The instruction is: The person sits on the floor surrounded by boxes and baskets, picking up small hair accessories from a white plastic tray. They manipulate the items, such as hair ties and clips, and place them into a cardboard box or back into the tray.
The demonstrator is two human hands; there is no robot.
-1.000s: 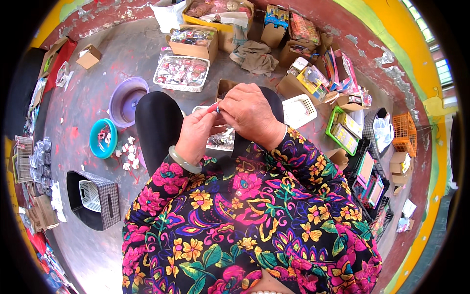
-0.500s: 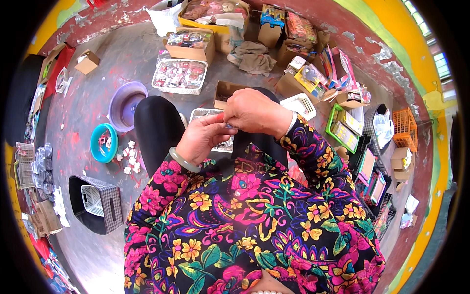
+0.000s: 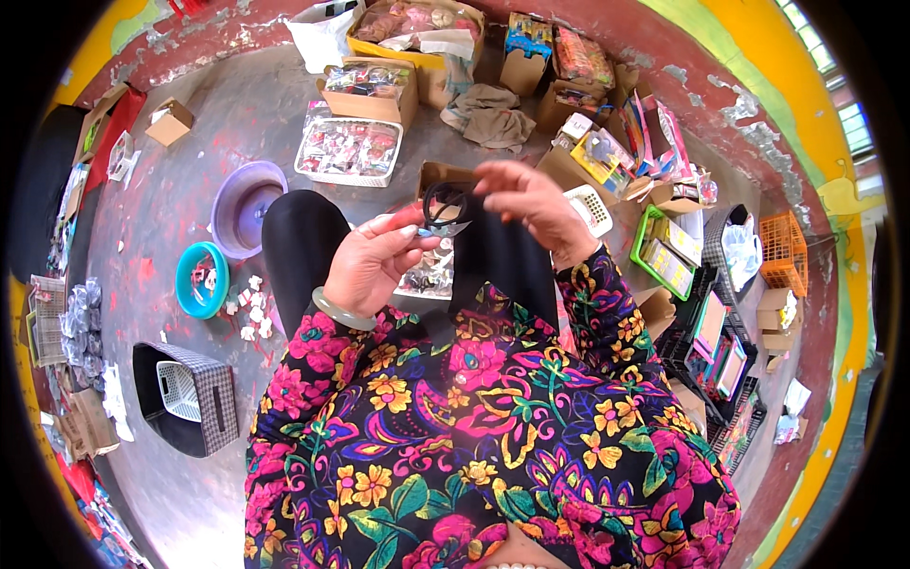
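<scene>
Left fingers (image 3: 384, 232): thumb and forefinger pinching the black loop (image 3: 427, 209) and a small blue bit (image 3: 425, 232) at its near side. Right fingers (image 3: 502, 190): spread, part curled, nothing visible in them; just right of the loop, can't tell if touching.

Handling, my take: pinch tight at the blue bit, keep the loop face-on to the right fingers so it doesn't twist; if the right takes it, grab the far side of the band and pull evenly.

Counts:
- loop: 1 seen; can't tell if the band is doubled
- blue bit: 1
- white baskets: 4. Lap basket (image 3: 422, 295) below the fingers, full basket (image 3: 346, 177) beyond the left, right basket (image 3: 595, 204) right of the right fingers, small basket (image 3: 180, 389) in the bin (image 3: 216, 396), lower left of the left
- purple tub (image 3: 226, 211): 1, left of the left fingers
- teal bowl (image 3: 184, 284): 1, same side, nearer
- orange crate (image 3: 783, 248): 1, far right
- packets: too small to count
</scene>
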